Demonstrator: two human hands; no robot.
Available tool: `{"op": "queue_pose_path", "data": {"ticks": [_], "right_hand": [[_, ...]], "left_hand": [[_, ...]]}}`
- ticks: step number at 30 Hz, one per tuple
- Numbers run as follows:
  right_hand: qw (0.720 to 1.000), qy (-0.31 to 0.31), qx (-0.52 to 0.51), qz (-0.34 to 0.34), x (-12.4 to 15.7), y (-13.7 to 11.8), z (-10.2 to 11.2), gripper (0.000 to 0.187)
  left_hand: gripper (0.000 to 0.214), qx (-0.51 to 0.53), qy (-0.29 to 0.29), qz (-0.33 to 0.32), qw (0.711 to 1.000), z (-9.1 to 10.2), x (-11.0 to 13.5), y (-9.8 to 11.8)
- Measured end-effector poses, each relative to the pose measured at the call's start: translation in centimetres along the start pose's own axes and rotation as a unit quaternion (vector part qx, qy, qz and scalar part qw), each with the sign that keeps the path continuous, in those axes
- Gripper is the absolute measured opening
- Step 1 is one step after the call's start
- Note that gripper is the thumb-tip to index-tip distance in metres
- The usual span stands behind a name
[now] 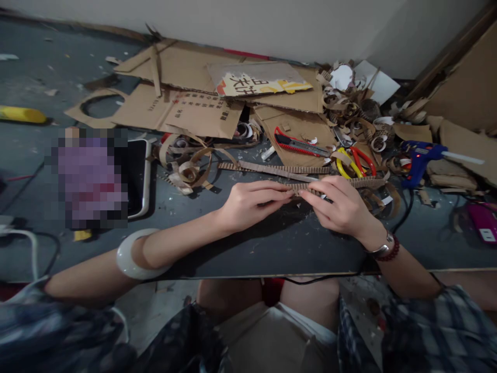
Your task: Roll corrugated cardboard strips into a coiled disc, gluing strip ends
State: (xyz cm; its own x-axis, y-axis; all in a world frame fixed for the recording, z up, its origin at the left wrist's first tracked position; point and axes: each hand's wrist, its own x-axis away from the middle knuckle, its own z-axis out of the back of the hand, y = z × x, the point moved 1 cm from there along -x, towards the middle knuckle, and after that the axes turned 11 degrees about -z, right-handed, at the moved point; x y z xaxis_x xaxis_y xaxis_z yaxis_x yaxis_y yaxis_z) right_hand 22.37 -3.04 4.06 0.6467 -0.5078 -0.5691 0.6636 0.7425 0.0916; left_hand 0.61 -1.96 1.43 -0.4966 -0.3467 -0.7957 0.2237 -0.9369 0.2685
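Observation:
Between my two hands runs a narrow strip of corrugated cardboard, ridged side showing. My left hand pinches it near the middle, fingers pressed together. A short way to the right, my right hand also grips the strip, with its fingertips close to the left ones. The strip's right part shows beyond my right hand. Just behind lies another ridged cardboard strip. Red-and-yellow-handled scissors and a red utility knife lie beyond my right hand.
A blue glue gun with a white stick stands at the right, its cord running to the table edge. Curled cardboard scraps and flat cardboard sheets cover the back. A phone lies left, beside a blurred patch.

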Motion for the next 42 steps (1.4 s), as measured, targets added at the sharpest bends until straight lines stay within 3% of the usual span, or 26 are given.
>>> {"op": "queue_pose_path", "data": {"ticks": [12, 42], "right_hand": [[1.0, 0.018, 0.0, -0.018, -0.05, -0.1, 0.06, 0.018], [0.997, -0.027, -0.067, -0.039, -0.08, 0.47, -0.17, 0.025]], "left_hand": [[0.014, 0.02, -0.018, 0.007, 1.0, 0.04, -0.18, 0.01], [0.017, 0.038, -0.03, 0.018, 0.999, -0.15, 0.3, -0.53]]}}
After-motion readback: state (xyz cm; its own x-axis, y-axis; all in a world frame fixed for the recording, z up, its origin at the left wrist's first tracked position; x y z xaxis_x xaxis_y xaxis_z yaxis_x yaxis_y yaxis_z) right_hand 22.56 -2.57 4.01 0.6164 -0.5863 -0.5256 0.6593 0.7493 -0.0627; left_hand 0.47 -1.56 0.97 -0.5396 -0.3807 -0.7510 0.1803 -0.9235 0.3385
